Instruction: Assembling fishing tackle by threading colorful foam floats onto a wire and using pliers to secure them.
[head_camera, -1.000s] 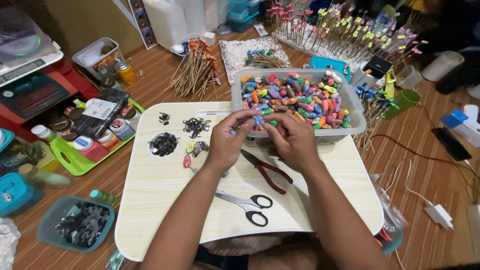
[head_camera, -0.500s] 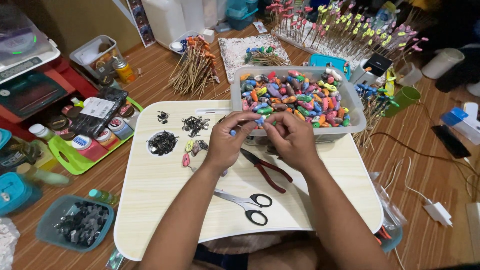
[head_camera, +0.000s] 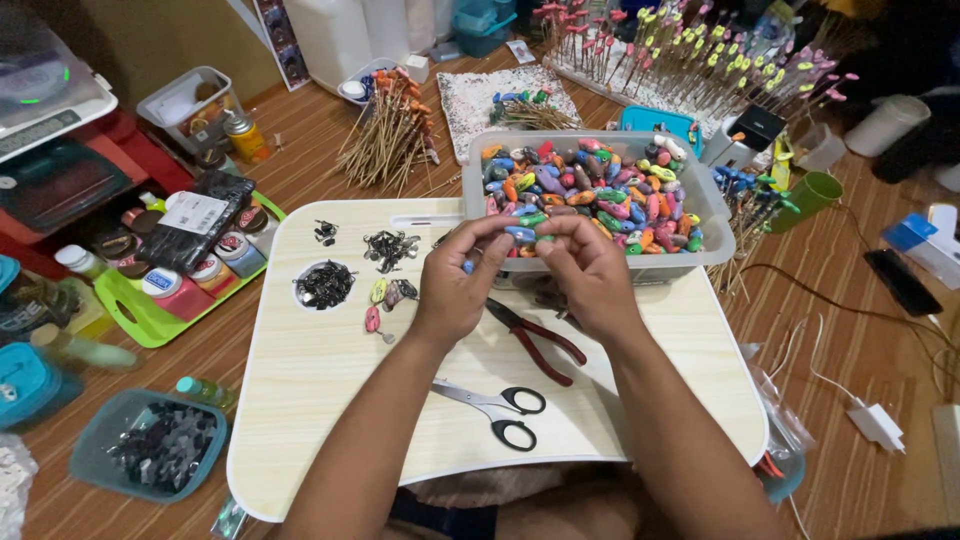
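Both hands, left hand (head_camera: 462, 290) and right hand (head_camera: 590, 275), pinch a small blue bead (head_camera: 521, 234) between closed fingertips just before the near wall of the clear bin (head_camera: 690, 262), with pliers (head_camera: 535, 335) below and bare tabletop (head_camera: 330, 380) leftward.

lap table (head_camera: 330, 400) on floor | tub of beads (head_camera: 590, 195) at far right edge | hands (head_camera: 460, 285) (head_camera: 590, 270) meet just before tub | pliers (head_camera: 535, 335) mid-table | scissors (head_camera: 495, 405) toward near edge | hooks (head_camera: 323, 284) by left edge

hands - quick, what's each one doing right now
Left hand: pinched shut on a small blue piece.
Right hand: pinched on the same piece.
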